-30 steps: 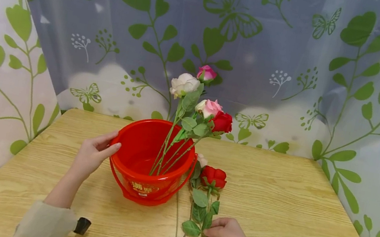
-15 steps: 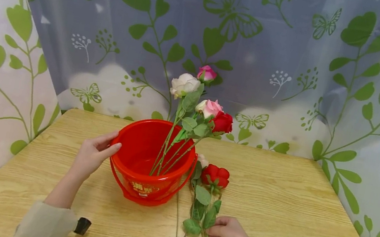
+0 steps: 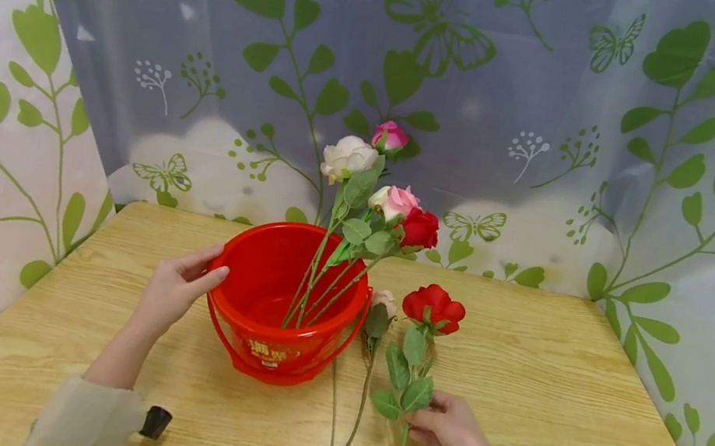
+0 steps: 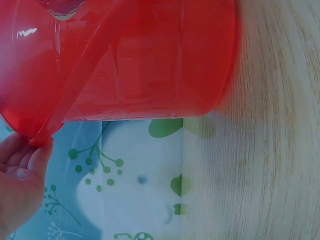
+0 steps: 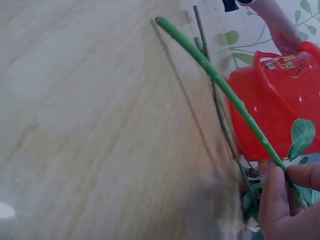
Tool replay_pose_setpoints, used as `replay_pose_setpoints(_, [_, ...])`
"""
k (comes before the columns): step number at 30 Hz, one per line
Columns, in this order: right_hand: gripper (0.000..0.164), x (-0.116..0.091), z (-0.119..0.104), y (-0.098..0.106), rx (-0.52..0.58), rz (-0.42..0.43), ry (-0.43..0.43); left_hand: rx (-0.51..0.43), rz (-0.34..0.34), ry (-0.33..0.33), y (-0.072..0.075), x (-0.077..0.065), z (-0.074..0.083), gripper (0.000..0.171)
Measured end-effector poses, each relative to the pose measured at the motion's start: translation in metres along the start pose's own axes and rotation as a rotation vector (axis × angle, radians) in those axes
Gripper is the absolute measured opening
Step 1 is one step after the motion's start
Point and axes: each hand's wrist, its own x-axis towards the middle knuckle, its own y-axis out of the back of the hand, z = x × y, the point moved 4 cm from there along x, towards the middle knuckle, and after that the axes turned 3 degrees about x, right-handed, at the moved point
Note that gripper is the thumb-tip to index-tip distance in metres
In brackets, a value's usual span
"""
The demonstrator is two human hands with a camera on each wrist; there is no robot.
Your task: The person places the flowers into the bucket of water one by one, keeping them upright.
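A red plastic bucket [image 3: 268, 350] stands on the table with several artificial roses in it, among them a white rose [image 3: 348, 159] and a red one, leaning to the right over the rim. My left hand [image 3: 177, 291] grips the bucket's left rim, thumb and fingers at the edge; the left wrist view has the fingertips on the rim near the bucket handle [image 4: 80, 75]. In my right hand [image 3: 446, 431] is a red rose [image 3: 434, 308], its green stem [image 5: 220, 82] pinched between thumb and fingers below the leaves. The stem's lower end shows above the tabletop in the right wrist view.
Between the bucket and my right hand a pale pink rose [image 3: 382, 304] lies on the wooden table [image 3: 555, 398], its stem crossing another thin stem [image 3: 333, 408]. A black object [image 3: 156, 423] sits by my left sleeve. Patterned curtains [image 3: 536, 87] surround the table's back and sides.
My right hand has moved right and slightly away with the red rose, drawing it apart from the pale pink rose on the table. The left hand and bucket have stayed put.
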Motion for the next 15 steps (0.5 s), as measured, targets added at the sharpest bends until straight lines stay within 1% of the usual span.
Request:
replay_pose_setpoints(4, [0.028, -0.002, -0.013, 0.003, -0.024, 0.016, 0.030, 0.000, 0.000, 0.001, 0.000, 0.000, 0.000, 0.053])
replay_pose_setpoints(10, [0.035, -0.008, -0.036, 0.006, -0.040, 0.056, 0.088, -0.005, 0.000, -0.001, 0.000, 0.000, 0.000, 0.054])
replay_pose_setpoints(15, [0.032, -0.014, -0.058, 0.008, -0.047, 0.103, 0.143, -0.011, -0.001, -0.001, 0.000, 0.000, -0.001, 0.054])
